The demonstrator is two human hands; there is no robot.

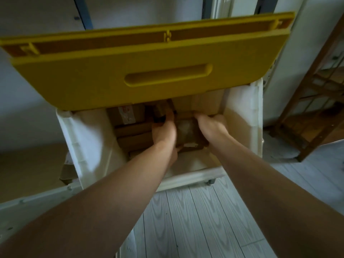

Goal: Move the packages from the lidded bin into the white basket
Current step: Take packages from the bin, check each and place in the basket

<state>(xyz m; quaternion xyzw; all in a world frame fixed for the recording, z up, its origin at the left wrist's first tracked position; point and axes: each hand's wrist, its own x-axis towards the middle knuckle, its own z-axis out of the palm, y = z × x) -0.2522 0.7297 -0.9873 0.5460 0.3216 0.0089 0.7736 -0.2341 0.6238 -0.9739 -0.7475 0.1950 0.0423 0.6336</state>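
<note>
The white lidded bin (pixel 255 116) stands in front of me with its yellow lid (pixel 145 71) swung up and open. Inside lie several brown cardboard packages (pixel 130 116). Both my arms reach down into the bin. My left hand (pixel 163 129) and my right hand (pixel 212 125) grip the two sides of a brown package (pixel 187 131) with a pale wrapped top, in the middle of the bin. A larger open cardboard box (pixel 204 103) stands behind it against the far right wall. A white perforated rim, perhaps the white basket (pixel 128 244), shows at the bottom edge.
A brown cardboard box (pixel 28 168) sits left of the bin, on a lower white bin or ledge. A wooden rack (pixel 316 108) stands at the right. Pale wood-grain floor (pixel 204 220) lies below my arms. White walls and a blue-grey shelf post are behind the lid.
</note>
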